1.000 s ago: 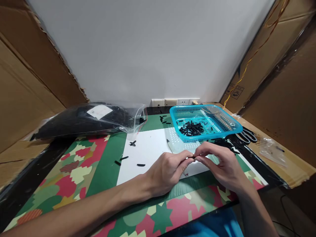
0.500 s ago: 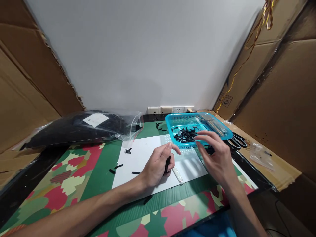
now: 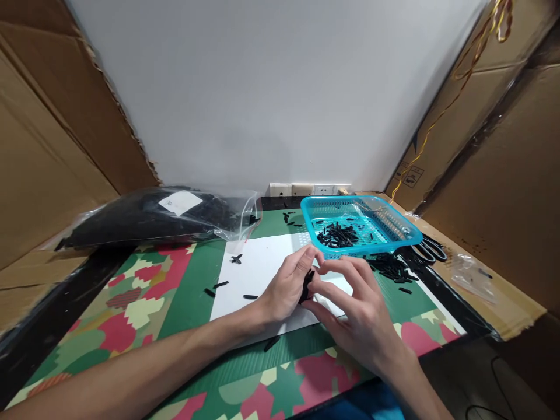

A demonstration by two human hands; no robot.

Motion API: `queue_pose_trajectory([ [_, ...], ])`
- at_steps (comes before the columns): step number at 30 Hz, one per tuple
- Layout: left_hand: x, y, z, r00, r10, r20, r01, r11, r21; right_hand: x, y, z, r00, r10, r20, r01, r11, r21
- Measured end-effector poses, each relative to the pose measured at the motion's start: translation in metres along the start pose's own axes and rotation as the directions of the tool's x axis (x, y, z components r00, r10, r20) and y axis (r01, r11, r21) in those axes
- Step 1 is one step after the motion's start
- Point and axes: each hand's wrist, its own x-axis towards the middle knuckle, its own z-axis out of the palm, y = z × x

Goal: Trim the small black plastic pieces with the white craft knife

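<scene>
1. A clear plastic bag [image 3: 161,216] full of black parts lies far left of the blue basket [image 3: 396,224], with a white label on its top and its open mouth turned toward the basket.
2. A white sheet [image 3: 262,265] lies on the patterned mat [image 3: 144,297], just in front of the basket's left corner. A few loose black pieces [image 3: 237,258] rest on the sheet and the mat, left of the basket.
3. The left hand [image 3: 289,286] hovers over the white sheet, in front of the basket's left end. Its fingers are curled around a small bunch of black pieces [image 3: 306,284], which shows dark between thumb and palm.
4. The right hand [image 3: 359,315] sits in front of the basket's middle, touching the left hand. Its fingers are spread and bent toward the bunch; whether they pinch a piece cannot be told.
5. The blue basket stands at the back of the mat, holding a heap of black pieces [image 3: 338,234].
6. More black pieces [image 3: 391,268] lie scattered on the mat just before the basket's right front edge.
7. Black-handled scissors [image 3: 431,248] lie just right of the basket, and a small clear bag [image 3: 475,271] further right.
</scene>
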Motion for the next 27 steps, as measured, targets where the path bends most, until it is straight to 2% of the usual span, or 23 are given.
queue_pose_trajectory([
  [3, 0.001, -0.002, 0.0, 1.0, -0.002, 0.023, 0.002, 1.0, -0.003, -0.001, 0.001, 0.001, 1.0, -0.01, 0.023, 0.01, 1.0, -0.015],
  [7, -0.001, -0.003, 0.002, 0.993, -0.1, 0.066, 0.108, 0.986, -0.124, -0.002, 0.006, 0.001, 1.0, 0.021, 0.018, -0.022, 0.998, 0.065],
  [10, -0.001, -0.004, 0.002, 0.99, -0.115, 0.077, 0.126, 0.98, -0.156, 0.0, 0.012, -0.003, 0.996, 0.084, -0.039, -0.079, 0.988, 0.131],
  [13, -0.001, -0.005, 0.001, 0.992, -0.104, 0.077, 0.113, 0.986, -0.119, 0.001, 0.017, -0.01, 0.975, 0.196, -0.108, -0.178, 0.971, 0.158],
  [16, -0.002, -0.004, -0.002, 0.988, -0.078, 0.132, 0.087, 0.994, -0.059, -0.001, 0.021, -0.014, 0.928, 0.348, -0.132, -0.312, 0.921, 0.234],
  [19, -0.003, -0.002, -0.004, 0.983, -0.036, 0.181, 0.034, 0.999, 0.014, -0.002, 0.025, -0.014, 0.883, 0.46, -0.093, -0.403, 0.844, 0.354],
  [23, -0.005, 0.001, -0.003, 0.977, -0.055, 0.205, 0.049, 0.998, 0.035, -0.003, 0.029, -0.012, 0.847, 0.53, -0.034, -0.447, 0.746, 0.493],
  [27, -0.006, 0.001, -0.001, 0.977, -0.06, 0.204, 0.042, 0.995, 0.09, -0.002, 0.031, -0.011, 0.82, 0.572, 0.019, -0.483, 0.674, 0.559],
])
